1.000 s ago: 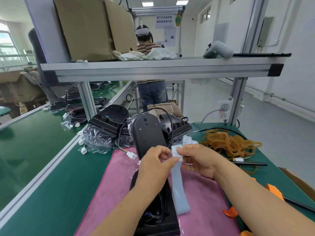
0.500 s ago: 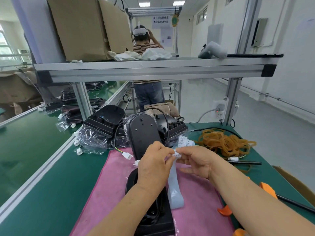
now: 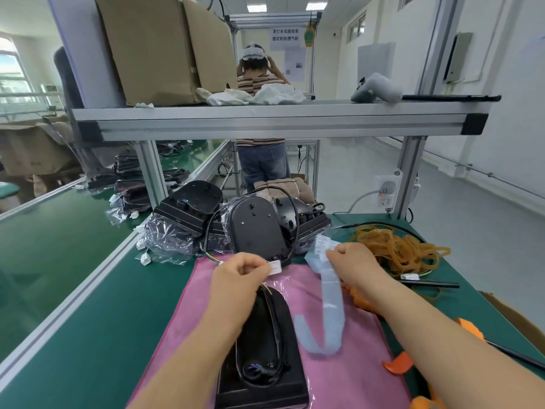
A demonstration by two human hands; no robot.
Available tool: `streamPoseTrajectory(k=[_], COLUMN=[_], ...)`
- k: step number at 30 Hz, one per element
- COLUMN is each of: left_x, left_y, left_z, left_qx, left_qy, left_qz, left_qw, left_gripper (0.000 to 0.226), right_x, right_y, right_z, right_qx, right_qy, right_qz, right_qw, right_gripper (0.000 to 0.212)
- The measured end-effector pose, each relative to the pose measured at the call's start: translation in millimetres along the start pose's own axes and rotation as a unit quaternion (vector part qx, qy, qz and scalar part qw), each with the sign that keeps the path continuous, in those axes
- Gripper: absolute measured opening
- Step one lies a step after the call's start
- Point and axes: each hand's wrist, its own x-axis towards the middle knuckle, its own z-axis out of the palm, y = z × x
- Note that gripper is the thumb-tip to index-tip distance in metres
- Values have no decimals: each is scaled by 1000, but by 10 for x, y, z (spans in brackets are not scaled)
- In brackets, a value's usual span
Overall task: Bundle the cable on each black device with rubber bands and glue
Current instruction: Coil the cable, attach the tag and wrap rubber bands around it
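Right, the left hand has its thumb and forefinger pinched on a small white label, held up just above the far end of the black device. That device lies flat on the pink mat, long side running away from the camera, with its cable looped along the top. The right hand sits off to the side, fingers curled round the top of a pale blue strip, which dangles down and curls at its tail over the mat. The two hands are apart, with the strip between them and to the right. Behind them a second device stands propped among plastic bags (more units crowd beside it). On the green table, right of the mat, lies a tangled heap of rubber bands — untouched.
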Motion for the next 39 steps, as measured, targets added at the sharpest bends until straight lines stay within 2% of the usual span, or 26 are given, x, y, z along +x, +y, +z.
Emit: streamPoseTrajectory(k=[1,3,4,5,6,7,8,9,10,12,15,23,28,32,34,39], left_x=[13,-10,-33,-59,-82,-95,-106,-118,-125,-125,-119,-139,-150,-152,-129,-70], left_y=[-15,-36,-51,-62,-67,-73,-78,-79,-80,-86,-97,-128,-119,-139,-190,-369], left_z=[-98,-248,-294,-318,-328,-327,-319,-310,-305,-303,-307,-227,-196,-187,-240,-299], left_qx=[-4,12,28,43,57,71,86,99,111,133,178,339,451,508,502,377], left_qy=[0,-15,-22,-28,-33,-37,-43,-51,-57,-62,-72,-66,-68,-57,-49,-71], left_qz=[-43,-106,-122,-129,-133,-135,-136,-136,-137,-135,-124,-43,-1,22,21,-43], left_qw=[999,994,992,990,989,988,986,984,983,980,973,938,890,859,863,922], left_gripper=[14,27,34,39,40,40,38,38,37,37,38,31,40,48,58,72], right_x=[18,-29,-72,-106,-157,-214,-272,-331,-394,-498,-520,-566,-601,-611,-600,-552], right_y=[43,59,63,62,34,-18,-78,-147,-208,-275,-273,-199,-204,-212,-213,-245], right_z=[-14,-29,-14,20,68,124,190,272,357,513,657,714,774,828,839,751], right_qx=[-115,-277,-327,-357,-346,-310,-266,-226,-188,-130,-117,-107,-98,-102,-99,-125], right_qy=[12,30,57,93,136,170,187,159,103,-8,-74,-89,-79,-72,-76,-114], right_qz=[-33,-63,-79,-110,-170,-243,-310,-346,-348,-284,-224,-177,-150,-131,-123,-138], right_qw=[993,958,940,923,913,903,894,897,913,950,965,974,981,983,985,976], right_gripper=[32,15,21,40,52,55,51,44,35,20,15,7,29,32,32,24])
